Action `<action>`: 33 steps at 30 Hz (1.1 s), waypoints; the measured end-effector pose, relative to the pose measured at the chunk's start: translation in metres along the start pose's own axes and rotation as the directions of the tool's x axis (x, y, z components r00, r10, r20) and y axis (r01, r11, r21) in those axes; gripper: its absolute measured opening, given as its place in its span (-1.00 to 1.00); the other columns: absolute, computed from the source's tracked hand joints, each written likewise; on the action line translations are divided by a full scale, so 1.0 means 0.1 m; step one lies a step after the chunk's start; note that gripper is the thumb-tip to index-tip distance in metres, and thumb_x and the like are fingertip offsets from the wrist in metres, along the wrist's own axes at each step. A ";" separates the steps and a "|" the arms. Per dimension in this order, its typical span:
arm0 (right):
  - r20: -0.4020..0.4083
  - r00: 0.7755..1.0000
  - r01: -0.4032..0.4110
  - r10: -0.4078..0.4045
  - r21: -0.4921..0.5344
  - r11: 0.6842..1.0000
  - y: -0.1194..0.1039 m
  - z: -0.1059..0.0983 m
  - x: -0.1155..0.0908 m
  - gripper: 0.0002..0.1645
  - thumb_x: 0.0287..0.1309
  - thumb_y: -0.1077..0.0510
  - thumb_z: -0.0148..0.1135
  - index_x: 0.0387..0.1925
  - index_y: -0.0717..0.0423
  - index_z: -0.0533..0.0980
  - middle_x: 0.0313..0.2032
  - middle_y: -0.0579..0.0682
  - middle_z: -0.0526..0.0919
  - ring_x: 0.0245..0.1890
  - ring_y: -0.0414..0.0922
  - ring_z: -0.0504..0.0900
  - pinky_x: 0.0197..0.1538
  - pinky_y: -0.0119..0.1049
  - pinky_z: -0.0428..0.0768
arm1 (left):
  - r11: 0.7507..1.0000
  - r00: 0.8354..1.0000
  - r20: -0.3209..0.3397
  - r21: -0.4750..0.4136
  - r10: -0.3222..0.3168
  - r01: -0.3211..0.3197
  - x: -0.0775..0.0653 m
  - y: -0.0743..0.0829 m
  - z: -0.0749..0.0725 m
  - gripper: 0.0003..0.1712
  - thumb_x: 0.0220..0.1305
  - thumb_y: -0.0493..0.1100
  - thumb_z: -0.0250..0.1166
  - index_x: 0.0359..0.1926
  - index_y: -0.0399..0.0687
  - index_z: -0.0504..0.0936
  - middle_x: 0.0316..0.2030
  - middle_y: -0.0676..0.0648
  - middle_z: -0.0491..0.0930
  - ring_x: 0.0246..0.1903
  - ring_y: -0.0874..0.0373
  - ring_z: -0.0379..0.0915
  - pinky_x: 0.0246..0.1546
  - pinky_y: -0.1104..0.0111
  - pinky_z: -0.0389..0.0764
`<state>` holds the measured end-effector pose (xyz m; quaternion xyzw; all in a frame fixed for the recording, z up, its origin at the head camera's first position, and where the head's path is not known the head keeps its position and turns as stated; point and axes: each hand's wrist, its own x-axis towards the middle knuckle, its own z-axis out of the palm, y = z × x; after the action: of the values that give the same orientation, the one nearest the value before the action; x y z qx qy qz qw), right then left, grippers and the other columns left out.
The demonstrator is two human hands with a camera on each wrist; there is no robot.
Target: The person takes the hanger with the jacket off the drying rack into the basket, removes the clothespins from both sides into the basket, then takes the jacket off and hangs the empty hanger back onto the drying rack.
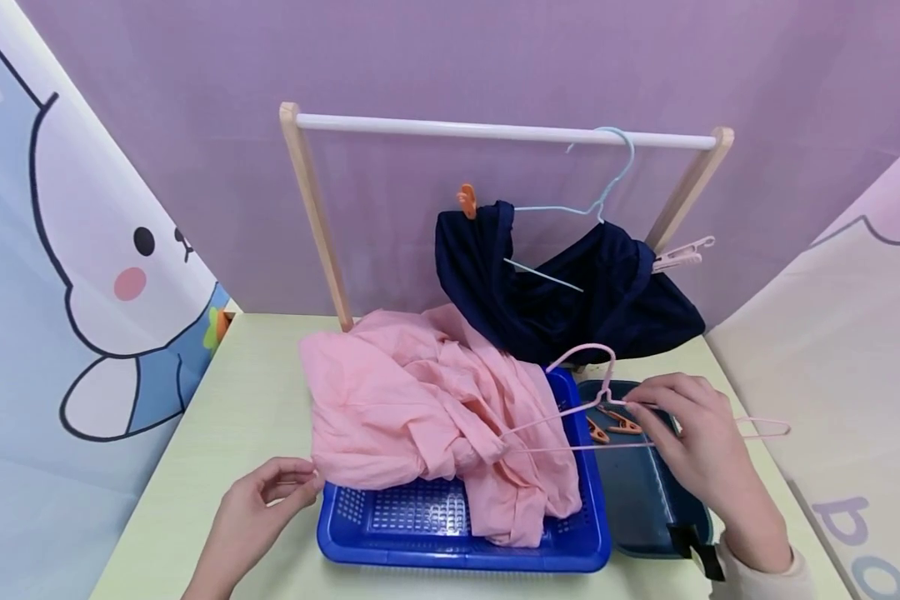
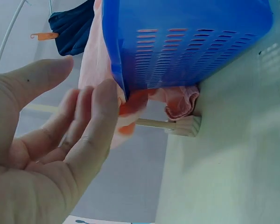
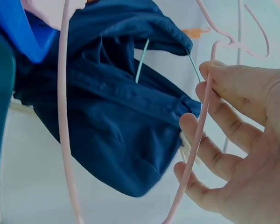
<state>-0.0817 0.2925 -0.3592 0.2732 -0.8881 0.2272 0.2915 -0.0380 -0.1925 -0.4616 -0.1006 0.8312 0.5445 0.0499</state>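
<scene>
My right hand (image 1: 693,425) pinches a pink wire hanger (image 1: 570,450) just beside its hook, thumb against forefinger, the other fingers along the wire in the right wrist view. The hanger's left end goes into a pink garment (image 1: 390,392), which lies heaped over a blue basket (image 1: 457,560) and spills past its back and left sides. Beside the garment's left edge is my left hand (image 1: 258,508), fingertips right at the cloth. In the left wrist view its thumb stands apart from loosely bent fingers (image 2: 100,112). The garment hides the hanger's left tip.
Behind stands a rack with a white rail (image 1: 435,127). A navy garment (image 1: 570,308) hangs there from a light blue hanger (image 1: 618,175), with an orange clip (image 1: 467,202) and a pale pink clip (image 1: 682,254). A dark teal bin (image 1: 645,517) holding orange clips stands right of the basket.
</scene>
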 end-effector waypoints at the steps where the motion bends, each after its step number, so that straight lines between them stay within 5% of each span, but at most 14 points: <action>1: -0.007 1.000 0.005 -0.005 -0.007 1.000 0.01 -0.02 0.01 -0.61 0.41 -0.09 0.20 -0.32 0.12 0.69 -0.25 -0.01 0.68 -0.22 0.01 0.54 -0.12 -0.19 0.41 | 0.999 1.000 0.015 -0.037 -0.024 0.025 0.00 -0.01 0.00 -0.64 0.22 -0.09 0.48 -0.06 -0.21 0.67 -0.21 -0.09 0.72 -0.23 0.09 0.70 -0.22 0.34 0.71; 4: -0.031 0.999 0.019 -0.020 -0.025 1.000 0.06 -0.07 0.05 -0.33 0.47 -0.30 -0.06 -0.35 0.12 0.69 -0.28 0.01 0.68 -0.25 0.03 0.55 -0.16 -0.17 0.40 | 0.989 0.995 0.059 -0.117 -0.085 0.092 0.00 -0.05 0.01 -0.61 0.22 -0.14 0.47 -0.02 -0.30 0.64 -0.21 -0.14 0.72 -0.23 0.05 0.70 -0.20 0.26 0.72; 17: -0.136 0.989 0.047 -0.057 -0.076 0.996 0.07 -0.27 0.30 -0.31 0.45 -0.28 0.02 -0.40 0.21 0.70 -0.36 0.08 0.69 -0.33 0.08 0.53 -0.28 -0.15 0.35 | 0.964 0.979 0.138 -0.201 -0.149 0.175 0.02 -0.17 0.04 -0.56 0.24 -0.22 0.44 0.05 -0.41 0.60 -0.19 -0.18 0.70 -0.22 0.00 0.68 -0.20 0.24 0.73; 21: -0.144 0.989 0.021 -0.031 -0.069 0.997 0.04 -0.24 0.37 -0.56 0.39 -0.09 0.22 -0.33 0.22 0.70 -0.31 0.09 0.69 -0.29 0.09 0.52 -0.21 -0.26 0.33 | 0.967 0.978 0.168 -0.201 -0.126 0.159 0.02 -0.18 0.03 -0.55 0.25 -0.23 0.43 0.06 -0.44 0.58 -0.17 -0.20 0.70 -0.19 0.01 0.68 -0.18 0.25 0.72; 24: -0.144 0.989 0.012 -0.019 -0.050 0.999 0.02 -0.18 0.44 -0.87 0.17 0.21 0.41 -0.28 0.22 0.71 -0.26 0.12 0.68 -0.25 0.09 0.51 -0.16 -0.36 0.29 | 0.971 0.978 0.179 -0.192 -0.108 0.142 0.02 -0.18 0.02 -0.54 0.23 -0.21 0.44 0.05 -0.45 0.58 -0.17 -0.21 0.70 -0.19 0.02 0.68 -0.17 0.26 0.72; 28: -0.133 0.991 0.005 -0.010 -0.033 0.999 -0.03 -0.08 0.57 -0.74 -0.07 0.45 0.47 -0.26 0.22 0.71 -0.24 0.12 0.68 -0.25 0.06 0.48 -0.22 -0.35 0.24 | 0.979 0.979 0.180 -0.159 -0.096 0.126 0.03 -0.19 0.01 -0.53 0.21 -0.17 0.46 0.03 -0.42 0.61 -0.20 -0.18 0.71 -0.22 0.03 0.69 -0.19 0.27 0.72; 33: -0.144 0.990 0.002 -0.003 -0.005 1.000 -0.08 0.06 0.74 -0.74 -0.03 0.45 0.47 -0.25 0.20 0.71 -0.21 0.11 0.68 -0.21 0.07 0.49 -0.23 -0.27 0.22 | 0.982 0.976 0.189 -0.132 -0.109 0.135 0.04 -0.22 0.01 -0.54 0.22 -0.15 0.46 0.02 -0.40 0.62 -0.21 -0.16 0.71 -0.22 0.02 0.69 -0.19 0.26 0.72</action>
<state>-0.1291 0.2569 -0.3140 0.2563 -0.8650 0.2437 0.3558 -0.0370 -0.2002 -0.4821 -0.1047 0.7739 0.6060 0.1513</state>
